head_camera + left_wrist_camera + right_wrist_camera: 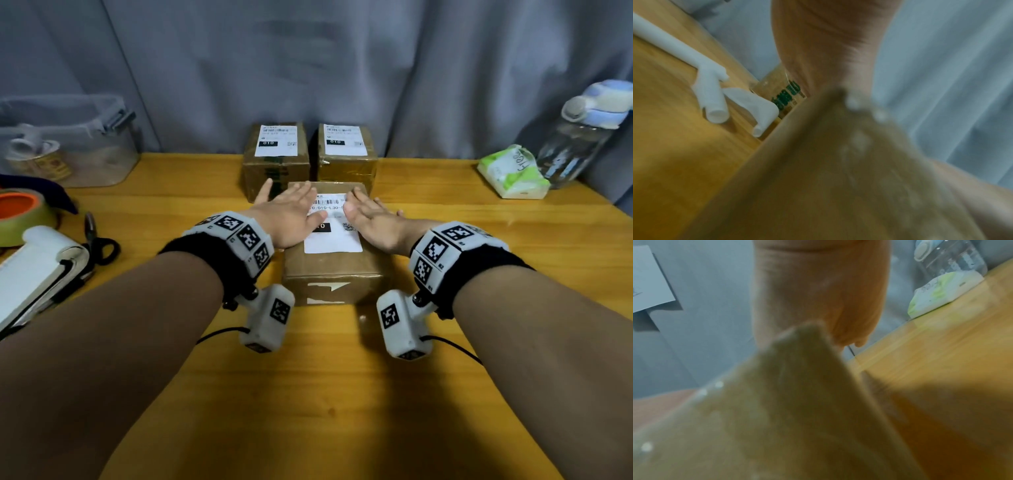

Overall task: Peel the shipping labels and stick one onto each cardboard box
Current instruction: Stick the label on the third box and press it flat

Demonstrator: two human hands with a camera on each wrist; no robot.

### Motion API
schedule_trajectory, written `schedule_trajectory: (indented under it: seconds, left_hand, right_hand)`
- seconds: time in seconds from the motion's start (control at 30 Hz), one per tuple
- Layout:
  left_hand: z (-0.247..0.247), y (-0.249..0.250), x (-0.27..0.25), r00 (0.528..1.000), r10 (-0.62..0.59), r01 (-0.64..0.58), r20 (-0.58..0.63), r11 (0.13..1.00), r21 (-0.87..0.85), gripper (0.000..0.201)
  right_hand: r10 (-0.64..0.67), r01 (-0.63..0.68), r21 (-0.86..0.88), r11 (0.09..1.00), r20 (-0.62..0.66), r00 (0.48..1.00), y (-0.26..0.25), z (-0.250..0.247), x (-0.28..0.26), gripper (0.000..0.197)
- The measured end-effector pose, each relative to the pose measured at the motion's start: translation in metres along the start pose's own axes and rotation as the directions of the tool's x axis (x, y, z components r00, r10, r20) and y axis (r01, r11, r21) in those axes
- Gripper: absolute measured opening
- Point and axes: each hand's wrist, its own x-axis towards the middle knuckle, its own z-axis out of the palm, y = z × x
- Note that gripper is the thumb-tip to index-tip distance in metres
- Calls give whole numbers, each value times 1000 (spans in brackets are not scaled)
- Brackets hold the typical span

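A cardboard box (329, 274) stands in the middle of the wooden table, a white shipping label (334, 236) on its top. My left hand (291, 212) lies flat on the label's left part, fingers straight. Flat on the right part lies my right hand (371, 216). Behind, side by side, stand two more boxes, the left one (275, 168) and the right one (347, 164), each with a label on top. In both wrist views the near box fills the bottom as a blurred corner (838, 162) (797, 402) under my palm.
Rolled white backing strips (715, 100) lie left of the box. At the left are a tape roll (24, 212), scissors (97, 240), a label roll (37, 267) and a clear bin (65, 140). A tissue pack (512, 173) and water bottle (582, 133) stand at the right.
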Motion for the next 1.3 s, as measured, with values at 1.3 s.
schedule_trajectory:
  seconds: [1.3]
  left_hand:
    - [-8,30,-40,922,192,-344,-337,805,-483,33]
  right_hand:
    - [-14,99,468,878,-182,983,1,15,-12,71]
